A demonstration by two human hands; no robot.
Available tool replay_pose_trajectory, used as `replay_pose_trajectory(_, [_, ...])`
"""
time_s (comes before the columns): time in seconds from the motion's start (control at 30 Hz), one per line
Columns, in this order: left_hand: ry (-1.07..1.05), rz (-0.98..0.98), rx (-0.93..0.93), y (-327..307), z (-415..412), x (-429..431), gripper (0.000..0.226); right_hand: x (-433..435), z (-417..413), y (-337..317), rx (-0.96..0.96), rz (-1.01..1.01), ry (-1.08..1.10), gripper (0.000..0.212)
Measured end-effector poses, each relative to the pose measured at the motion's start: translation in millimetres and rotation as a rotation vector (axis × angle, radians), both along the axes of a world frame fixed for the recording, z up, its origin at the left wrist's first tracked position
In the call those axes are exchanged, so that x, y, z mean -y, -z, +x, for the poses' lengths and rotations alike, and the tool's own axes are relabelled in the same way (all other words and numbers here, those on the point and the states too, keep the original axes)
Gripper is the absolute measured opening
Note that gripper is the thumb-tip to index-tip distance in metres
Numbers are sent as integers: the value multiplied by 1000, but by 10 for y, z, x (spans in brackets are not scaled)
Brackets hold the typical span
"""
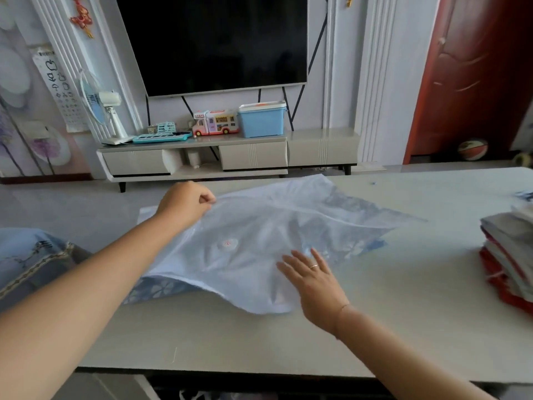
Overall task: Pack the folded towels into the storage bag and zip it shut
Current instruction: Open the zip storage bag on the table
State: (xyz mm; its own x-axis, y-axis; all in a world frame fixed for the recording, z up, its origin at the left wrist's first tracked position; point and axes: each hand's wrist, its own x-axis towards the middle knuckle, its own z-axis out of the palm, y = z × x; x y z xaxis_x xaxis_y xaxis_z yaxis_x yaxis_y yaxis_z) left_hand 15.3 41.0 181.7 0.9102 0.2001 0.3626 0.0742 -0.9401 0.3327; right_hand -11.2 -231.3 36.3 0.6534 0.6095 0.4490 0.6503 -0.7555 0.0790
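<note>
A large translucent plastic storage bag [259, 235] with a blue flower print and a round valve lies spread out and flat on the pale table [403, 313]. My left hand [184, 204] pinches the bag's far left edge and lifts it a little. My right hand [314, 284] lies flat with fingers apart on the bag's near right part. A stack of folded towels [507, 255], grey, white and red, sits at the table's right edge, apart from the bag.
A blue patterned cushion [31, 261] lies at the left beside the table. Beyond the table stand a TV cabinet [253, 157] with a blue box, toys and a fan, and a large dark TV above. A red door is at the right.
</note>
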Motion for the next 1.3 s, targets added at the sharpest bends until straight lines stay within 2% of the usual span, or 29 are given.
replay_pose_trajectory(0.07, [17,54,-42,45,-7,58,17,328,201,-59,-30,-45,151,64])
replay_pose_trajectory(0.2, [115,69,-105,98,11,386,22,683,439,-133,12,81,285,24])
replay_pose_trajectory(0.33, [277,50,-110,121,107,878,27,695,470,-135,96,256,248,25])
replay_pose_trajectory(0.5, [438,193,-45,180,346,1508,23,596,447,-123,156,377,191,26])
replay_pose_trajectory(0.6, [487,261,-17,236,497,1851,20,562,407,-129,128,416,177,25])
replay_pose_trajectory(0.7, [451,323,64,271,593,2003,19,604,366,-7,60,415,159,24])
replay_pose_trajectory(0.8, [354,256,181,156,686,1886,16,690,313,188,-35,354,160,26])
replay_pose_trajectory(0.9, [293,216,223,-30,771,1731,14,722,285,333,-103,316,164,31])
replay_pose_trajectory(1.1, [207,152,347,-416,862,1679,18,668,266,373,-188,422,187,38])
replay_pose_trajectory(1.2, [118,129,428,-616,909,1553,18,697,282,431,-284,460,182,26])
replay_pose_trajectory(1.3, [93,119,444,-684,915,1449,17,699,323,478,-371,423,208,29])
